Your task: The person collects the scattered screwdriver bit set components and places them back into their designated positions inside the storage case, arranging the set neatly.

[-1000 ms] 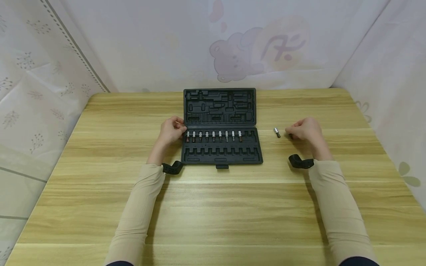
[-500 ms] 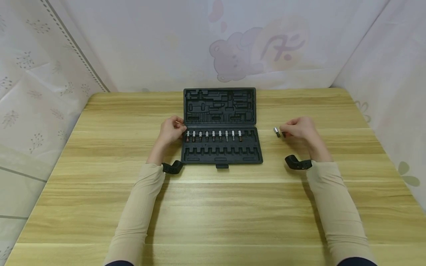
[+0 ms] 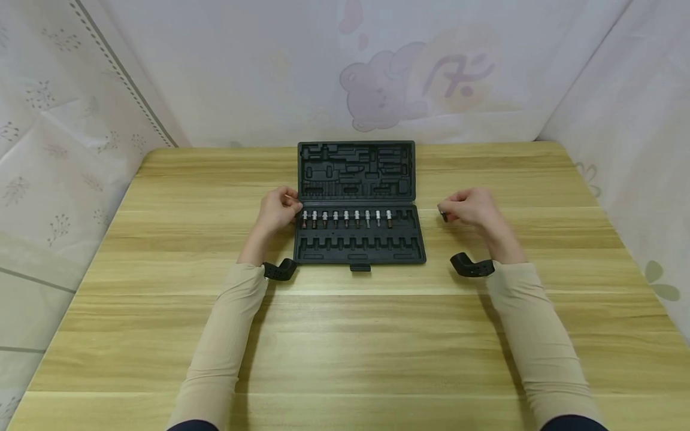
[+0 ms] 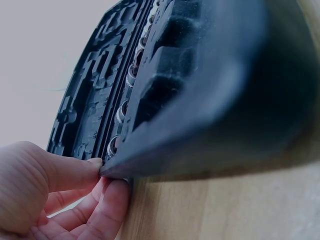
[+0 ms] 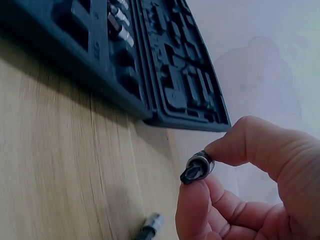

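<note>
Our right hand (image 3: 474, 208) has just lifted a socket bit (image 5: 197, 168) off the table (image 3: 345, 335), pinched between thumb and forefinger, right of the open tool case (image 3: 358, 236). Another bit (image 5: 150, 227) lies below. Left hand (image 3: 277, 209) pinches the case's left edge, steadying it.
</note>
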Demonstrator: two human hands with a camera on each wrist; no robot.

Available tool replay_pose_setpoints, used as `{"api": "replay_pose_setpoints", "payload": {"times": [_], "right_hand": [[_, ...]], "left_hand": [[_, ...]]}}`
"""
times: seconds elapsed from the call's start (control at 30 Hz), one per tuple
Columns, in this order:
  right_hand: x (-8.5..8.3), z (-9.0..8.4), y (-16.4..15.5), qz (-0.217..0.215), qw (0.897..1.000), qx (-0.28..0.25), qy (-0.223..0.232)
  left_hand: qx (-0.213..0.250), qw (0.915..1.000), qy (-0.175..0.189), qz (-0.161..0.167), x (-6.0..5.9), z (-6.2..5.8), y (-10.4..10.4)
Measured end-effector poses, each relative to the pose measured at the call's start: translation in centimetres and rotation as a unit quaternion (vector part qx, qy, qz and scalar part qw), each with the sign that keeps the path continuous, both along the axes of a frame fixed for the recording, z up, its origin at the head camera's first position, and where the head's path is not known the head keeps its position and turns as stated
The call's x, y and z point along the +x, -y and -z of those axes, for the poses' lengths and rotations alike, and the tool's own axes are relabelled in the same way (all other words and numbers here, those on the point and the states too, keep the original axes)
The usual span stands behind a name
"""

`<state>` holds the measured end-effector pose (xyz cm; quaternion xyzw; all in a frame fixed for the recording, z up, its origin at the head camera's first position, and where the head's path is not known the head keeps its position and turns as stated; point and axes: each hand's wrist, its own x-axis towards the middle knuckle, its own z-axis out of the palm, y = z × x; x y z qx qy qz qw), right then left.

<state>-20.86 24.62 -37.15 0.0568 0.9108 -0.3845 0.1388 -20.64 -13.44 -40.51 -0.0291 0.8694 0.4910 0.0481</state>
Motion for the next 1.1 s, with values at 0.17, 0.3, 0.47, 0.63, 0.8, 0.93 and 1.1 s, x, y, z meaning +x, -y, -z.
{"api": "replay_pose_setpoints", "payload": {"times": [0.17, 0.3, 0.47, 0.63, 0.8, 0.93, 1.1], "right_hand": [[0.0, -0.3, 0.9, 0.002, 1.000, -0.011, 0.011], [0.0, -0.4, 1.6, 0.000, 1.000, -0.021, 0.015], [0.0, -0.3, 2.5, -0.012, 0.999, -0.029, 0.016], [0.0, -0.1, 3.5, -0.014, 0.999, -0.043, 0.021], [-0.1, 0.0, 4.5, -0.016, 0.999, -0.039, 0.022], [-0.2, 0.1, 5.4, -0.021, 0.999, -0.036, 0.021], [-0.4, 0.4, 6.2, -0.025, 0.998, -0.052, 0.018]], "left_hand": [[-0.003, 1.0000, -0.003, 0.000, -0.1, 0.2, 0.0], [-0.003, 1.0000, -0.005, 0.002, -0.2, 0.2, 0.0], [0.000, 1.0000, -0.004, 0.003, -0.2, 0.2, 0.1], [0.003, 1.0000, -0.002, 0.003, -0.2, 0.2, 0.1], [0.005, 1.0000, -0.001, 0.003, -0.2, 0.2, 0.2], [0.002, 1.0000, -0.002, 0.003, -0.2, 0.2, 0.2], [0.003, 1.0000, -0.003, 0.003, -0.2, 0.3, 0.1]]}}
